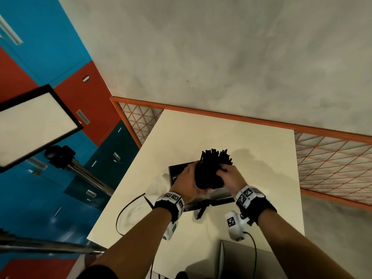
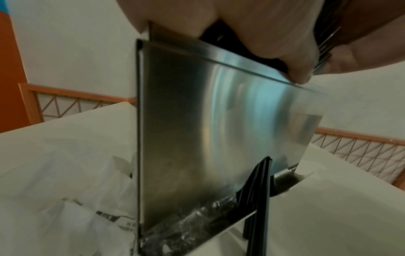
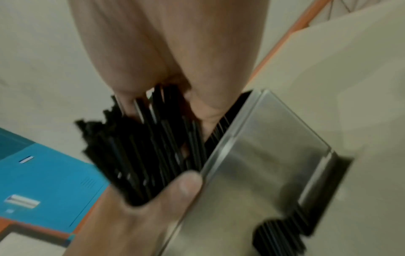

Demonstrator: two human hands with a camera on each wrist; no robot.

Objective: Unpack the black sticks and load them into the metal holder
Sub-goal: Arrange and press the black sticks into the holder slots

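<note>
A thick bundle of black sticks [image 1: 216, 160] stands partly inside the open top of the metal holder [image 1: 176, 174] on the cream table [image 1: 261, 150]. My left hand [image 1: 189, 178] grips the bundle from the left and my right hand [image 1: 229, 174] grips it from the right. The right wrist view shows the sticks [image 3: 142, 155] between my right fingers [image 3: 164, 60] and the left thumb [image 3: 184, 185], beside the steel holder [image 3: 263, 164]. A few loose sticks [image 1: 202, 210] lie at the holder's front. In the left wrist view those sticks [image 2: 260, 190] lean against the holder's face [image 2: 208, 129].
A crumpled white plastic bag [image 1: 159, 184] lies left of the holder, also seen in the left wrist view [image 2: 65, 199]. A black cable [image 1: 128, 210] loops at the table's left edge. A grey box [image 1: 241, 258] sits at the near edge. An orange mesh fence [image 1: 332, 158] runs behind and right.
</note>
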